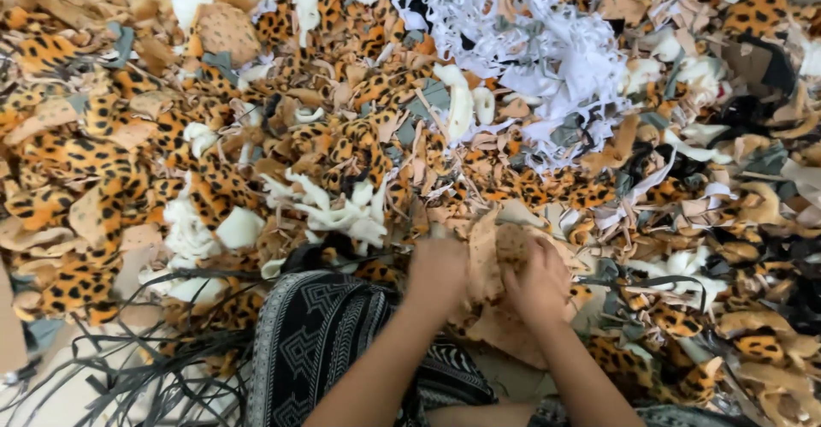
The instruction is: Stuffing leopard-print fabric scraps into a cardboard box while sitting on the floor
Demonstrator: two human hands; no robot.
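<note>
Two hands on one tan scrap (489, 266), low in the middle of the view, just past the knee in patterned black cloth (329, 341). Left hand (436, 275) has its fingers curled shut on the scrap's left edge; right hand (537, 283) is bunched closed on the top right. It looks light, floppy and fuzzy, so I'd guess it won't slip, and pinching the edges seems the way to go. Beyond them, a big heap of leopard-print offcuts (94, 162), then white shreds (547, 59) at the far end.
</note>
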